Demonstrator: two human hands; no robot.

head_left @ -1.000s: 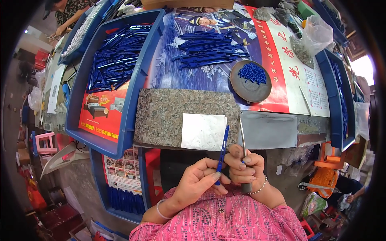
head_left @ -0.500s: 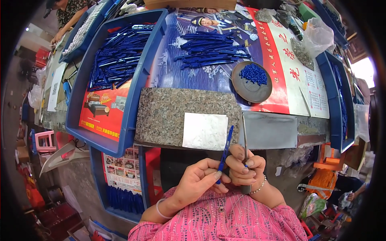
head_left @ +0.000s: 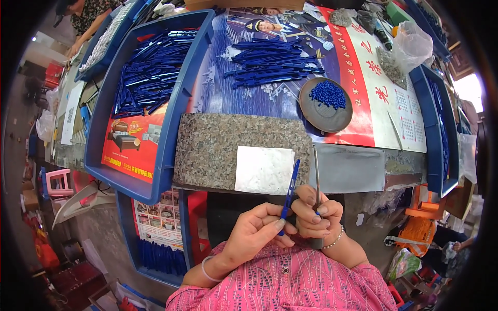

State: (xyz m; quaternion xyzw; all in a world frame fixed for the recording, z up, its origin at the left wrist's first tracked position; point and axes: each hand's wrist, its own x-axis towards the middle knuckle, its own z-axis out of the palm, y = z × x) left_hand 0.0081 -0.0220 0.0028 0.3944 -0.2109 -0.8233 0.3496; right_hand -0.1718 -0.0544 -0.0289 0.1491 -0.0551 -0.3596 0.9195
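Note:
My left hand pinches the lower end of a blue pen barrel that stands nearly upright in front of my chest. My right hand is closed around a thin grey metal rod and also touches the barrel. Both hands meet just below the table's front edge, under a white square sheet lying on a speckled stone slab. A round dark dish of small blue caps sits beyond the slab, with a pile of blue pen barrels behind it.
A big blue tray at left holds many more blue barrels. A second blue tray lines the right side. A clear plastic bag lies at the back right. Another person works at the far left.
The blue barrel has shifted slightly to the right and more upright between my hands; otherwise both hands stay in place.

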